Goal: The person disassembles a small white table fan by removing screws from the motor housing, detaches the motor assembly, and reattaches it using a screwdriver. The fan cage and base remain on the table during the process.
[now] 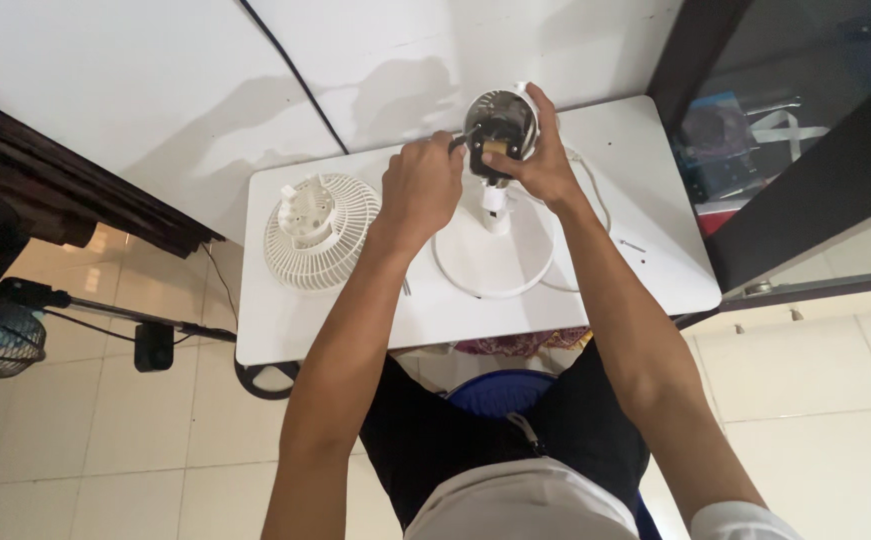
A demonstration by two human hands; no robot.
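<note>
On the white counter point(285, 330), the fan's grille point(319, 232) already lies detached. The right hand point(545, 160) grips the motor housing point(501, 124) on its stand point(495, 262); the left hand's point(421, 190) fingers close around a tool still at work there.

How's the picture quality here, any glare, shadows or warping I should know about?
Head view: even indoor light, sharp on the left hand and right hand; soft shadows of them on the wall; mild sheen on the white table; wide-lens bending at the edges; the glass cabinet is dim.
</note>
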